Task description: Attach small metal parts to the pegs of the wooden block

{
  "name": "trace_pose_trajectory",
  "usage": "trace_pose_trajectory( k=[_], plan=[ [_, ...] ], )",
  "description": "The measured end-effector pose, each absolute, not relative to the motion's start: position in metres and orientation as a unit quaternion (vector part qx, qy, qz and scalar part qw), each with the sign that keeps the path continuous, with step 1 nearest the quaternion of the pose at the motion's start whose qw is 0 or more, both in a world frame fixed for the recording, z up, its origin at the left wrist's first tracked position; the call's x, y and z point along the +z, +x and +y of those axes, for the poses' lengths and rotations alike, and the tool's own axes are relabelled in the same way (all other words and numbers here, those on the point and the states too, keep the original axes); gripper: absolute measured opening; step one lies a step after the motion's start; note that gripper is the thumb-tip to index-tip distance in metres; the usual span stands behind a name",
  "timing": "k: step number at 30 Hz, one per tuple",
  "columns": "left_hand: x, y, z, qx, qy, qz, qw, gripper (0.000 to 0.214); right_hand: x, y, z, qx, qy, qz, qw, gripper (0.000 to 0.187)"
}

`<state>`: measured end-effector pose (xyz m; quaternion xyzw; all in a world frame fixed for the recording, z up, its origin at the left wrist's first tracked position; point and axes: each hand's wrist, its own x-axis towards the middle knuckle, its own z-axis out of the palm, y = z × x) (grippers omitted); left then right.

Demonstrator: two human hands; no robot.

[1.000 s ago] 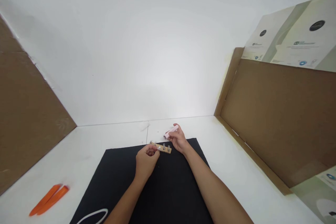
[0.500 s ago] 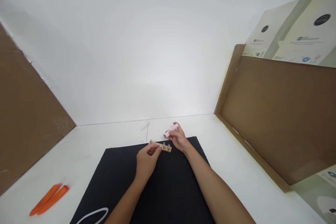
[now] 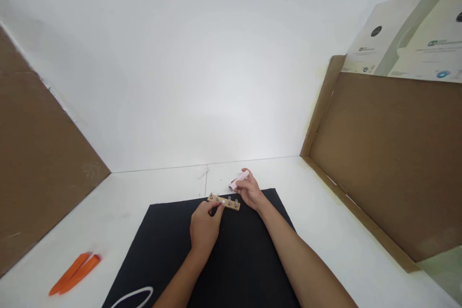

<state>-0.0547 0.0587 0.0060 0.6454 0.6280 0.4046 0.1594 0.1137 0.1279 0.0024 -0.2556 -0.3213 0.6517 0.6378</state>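
Note:
A narrow wooden strip (image 3: 234, 205) lies at the far edge of the black mat, with several small clear, bulb-like pieces standing along it. My left hand (image 3: 205, 226) reaches to the strip's near side, thumb and forefinger pinched together at a small white piece (image 3: 223, 201) near its middle. Whether that piece sits in the strip is too small to tell. Just beyond and to the right, my right hand (image 3: 250, 193) is closed around a pale pink tube (image 3: 239, 180). The tube is tilted, its open lower end pointing left toward the strip.
The black mat (image 3: 231, 260) covers the table (image 3: 119, 221) under my arms. Two orange strips (image 3: 74, 273) lie at the left, and a white cord loop (image 3: 139, 292) is at the mat's near left. Brown boards (image 3: 390, 163) flank both sides; a white wall stands behind.
The view has turned slightly left, so everything sits a little farther right. My left fingers have shifted a little on the strip, showing more of the white piece. My right hand still holds the tube.

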Motion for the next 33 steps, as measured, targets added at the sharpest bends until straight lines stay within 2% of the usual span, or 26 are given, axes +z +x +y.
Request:
trace_pose_trajectory(
  k=[8, 17, 24, 28, 33],
  plan=[
    [0.007, -0.052, 0.074, 0.349, 0.667, 0.629, 0.196, 0.026, -0.001, 0.115, 0.130, 0.651, -0.249, -0.331, 0.636, 0.061],
    [0.008, -0.052, 0.076, 0.320, 0.693, 0.622, 0.175, 0.025, 0.001, 0.115, 0.129, 0.655, -0.251, -0.326, 0.634, 0.061],
    [0.020, -0.055, 0.064, 0.292, 0.702, 0.635, 0.135, 0.020, -0.002, 0.115, 0.130, 0.653, -0.250, -0.328, 0.636, 0.062],
    [0.029, -0.051, 0.049, 0.216, 0.695, 0.682, 0.077, 0.013, -0.004, 0.116, 0.132, 0.654, -0.246, -0.327, 0.636, 0.062],
    [0.029, -0.031, 0.027, 0.142, 0.745, 0.651, 0.032, 0.027, -0.002, 0.115, 0.131, 0.653, -0.251, -0.326, 0.636, 0.061]
  ],
)
